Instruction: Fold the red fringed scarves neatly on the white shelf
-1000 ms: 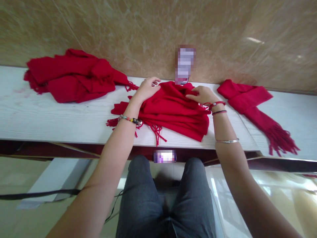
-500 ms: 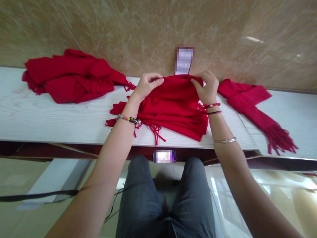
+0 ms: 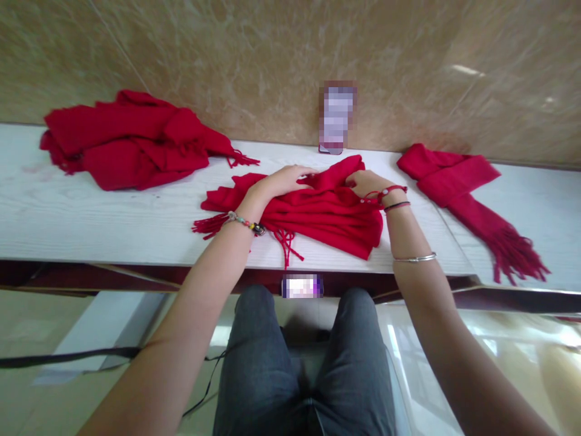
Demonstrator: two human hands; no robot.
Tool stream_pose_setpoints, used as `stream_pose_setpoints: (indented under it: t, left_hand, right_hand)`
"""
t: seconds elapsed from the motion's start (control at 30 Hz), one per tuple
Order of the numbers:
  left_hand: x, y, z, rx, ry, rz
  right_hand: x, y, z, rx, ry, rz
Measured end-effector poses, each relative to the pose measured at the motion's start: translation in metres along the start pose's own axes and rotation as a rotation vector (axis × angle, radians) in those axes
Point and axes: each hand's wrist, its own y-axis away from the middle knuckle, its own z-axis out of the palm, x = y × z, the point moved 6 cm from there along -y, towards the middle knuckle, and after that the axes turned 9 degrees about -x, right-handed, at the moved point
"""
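A red fringed scarf [image 3: 318, 212] lies bunched on the white wooden table [image 3: 113, 218] right in front of me. My left hand [image 3: 276, 183] rests on its upper left part with the fingers curled into the cloth. My right hand [image 3: 365, 181] grips the scarf's raised far edge, fingers closed on the fabric. Tassels hang over the table's near edge.
A heap of red scarves [image 3: 127, 145] lies at the far left of the table. A folded red scarf [image 3: 463, 188] with fringe lies at the right. A blurred upright card [image 3: 336, 118] leans against the marble wall. My knees are under the table edge.
Both hands had lifted the scarf's far edge up toward the wall; now they have brought it down toward me and the cloth lies lower and more bunched.
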Motion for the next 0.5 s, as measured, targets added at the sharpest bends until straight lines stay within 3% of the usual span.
stream_pose_setpoints:
  t: [0.1, 0.27, 0.33, 0.43, 0.5]
  left_hand:
    - [-0.001, -0.003, 0.005, -0.051, -0.066, -0.061]
    - [-0.004, 0.000, -0.013, 0.205, -0.208, -0.161]
    - [-0.009, 0.012, -0.032, 0.400, -0.197, -0.253]
    - [-0.016, 0.043, -0.066, 0.720, -0.142, -0.448]
    - [-0.017, 0.064, -0.084, 0.878, -0.126, -0.560]
  right_hand:
    - [-0.003, -0.002, 0.001, 0.026, 0.032, 0.007]
    - [-0.001, 0.004, -0.016, 0.201, -0.020, 0.022]
    - [0.009, 0.010, -0.031, 0.381, -0.100, 0.096]
    - [0.029, 0.027, -0.051, 0.782, -0.192, 0.244]
    - [0.037, 0.034, -0.057, 0.971, -0.185, 0.262]
